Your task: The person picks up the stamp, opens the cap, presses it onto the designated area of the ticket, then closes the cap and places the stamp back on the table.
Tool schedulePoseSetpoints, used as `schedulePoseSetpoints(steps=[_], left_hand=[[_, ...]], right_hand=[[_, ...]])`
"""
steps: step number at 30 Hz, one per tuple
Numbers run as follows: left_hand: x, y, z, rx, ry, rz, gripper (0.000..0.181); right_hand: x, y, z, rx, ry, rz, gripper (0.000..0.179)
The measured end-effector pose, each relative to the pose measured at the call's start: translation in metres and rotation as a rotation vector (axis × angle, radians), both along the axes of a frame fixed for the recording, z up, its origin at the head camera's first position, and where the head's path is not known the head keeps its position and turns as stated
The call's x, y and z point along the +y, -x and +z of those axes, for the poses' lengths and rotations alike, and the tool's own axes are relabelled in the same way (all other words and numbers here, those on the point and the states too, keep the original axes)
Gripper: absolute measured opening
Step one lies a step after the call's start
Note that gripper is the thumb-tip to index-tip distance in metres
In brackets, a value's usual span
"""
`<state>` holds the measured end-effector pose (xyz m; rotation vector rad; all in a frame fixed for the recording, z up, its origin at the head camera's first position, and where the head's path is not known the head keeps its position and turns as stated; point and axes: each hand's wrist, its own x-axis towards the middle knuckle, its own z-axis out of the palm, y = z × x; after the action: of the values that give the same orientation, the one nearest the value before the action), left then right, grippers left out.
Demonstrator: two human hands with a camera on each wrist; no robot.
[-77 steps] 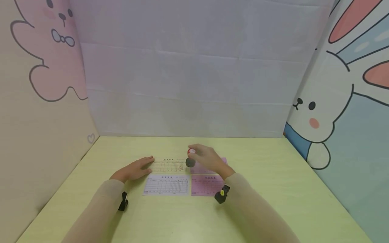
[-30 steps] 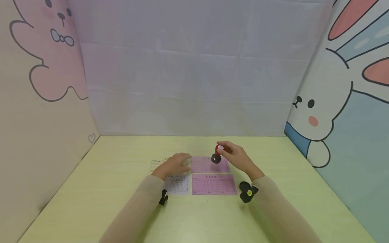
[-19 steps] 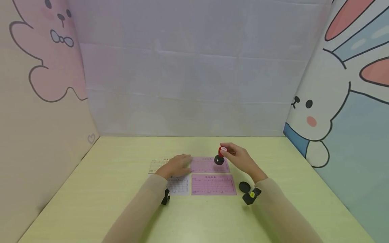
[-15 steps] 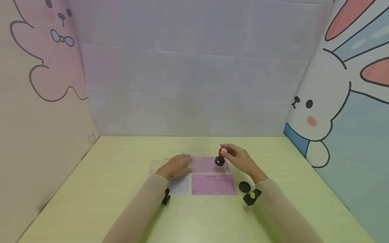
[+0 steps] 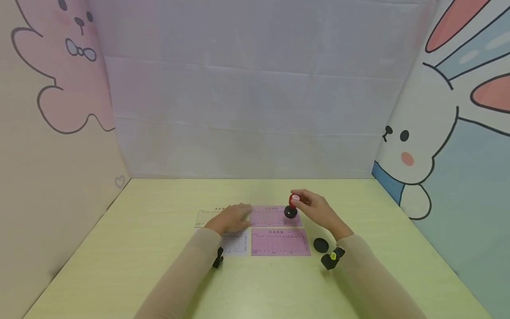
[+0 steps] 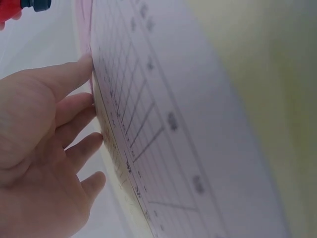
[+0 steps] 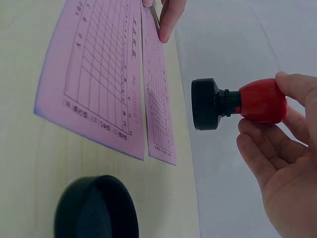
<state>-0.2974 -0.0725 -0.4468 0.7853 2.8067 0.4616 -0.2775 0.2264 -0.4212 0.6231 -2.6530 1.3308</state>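
My right hand (image 5: 316, 210) grips a stamp by its red bulb handle (image 7: 262, 101), thumb and fingers around it. The stamp's round black base (image 5: 290, 212) hovers over the right part of the upper pink slip (image 5: 266, 217); in the right wrist view a gap separates base and paper. My left hand (image 5: 232, 218) rests with fingers extended at that slip's left edge, fingertips on the paper. It covers much of the cream slip (image 5: 204, 217) and part of the white slip (image 5: 237, 243). Below the stamp lies the lower pink slip (image 5: 280, 242).
A round black cap (image 5: 320, 245) lies hollow side up on the pale yellow table (image 5: 255, 283), right of the lower pink slip and near my right wrist. A white sheet (image 5: 255, 97) hangs behind, and printed cartoon panels stand at both sides.
Both hands have shifted right from the cream slip to the upper pink slip, the stamp still in my right hand. Over the last half second the stamp drifts slightly right; my left hand stays nearly still.
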Motion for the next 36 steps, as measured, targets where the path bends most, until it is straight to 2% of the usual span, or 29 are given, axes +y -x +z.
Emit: schedulePoseSetpoints(steps=[7,14,26,36], left_hand=[[-0.001,0.002,-0.004,0.001,0.033,0.015,0.062],[-0.001,0.001,-0.002,-0.02,-0.007,0.021,0.061],[0.001,0.003,-0.002,-0.036,-0.001,0.014,0.062],[0.0,0.005,-0.004,-0.037,0.001,0.022,0.064]], right_hand=[[-0.001,0.001,-0.004,-0.015,-0.005,0.025,0.042],[-0.001,0.003,-0.01,-0.019,-0.04,0.038,0.042],[0.001,0.007,-0.02,-0.032,-0.078,0.04,0.046],[0.0,0.009,-0.023,-0.057,-0.055,0.033,0.048]])
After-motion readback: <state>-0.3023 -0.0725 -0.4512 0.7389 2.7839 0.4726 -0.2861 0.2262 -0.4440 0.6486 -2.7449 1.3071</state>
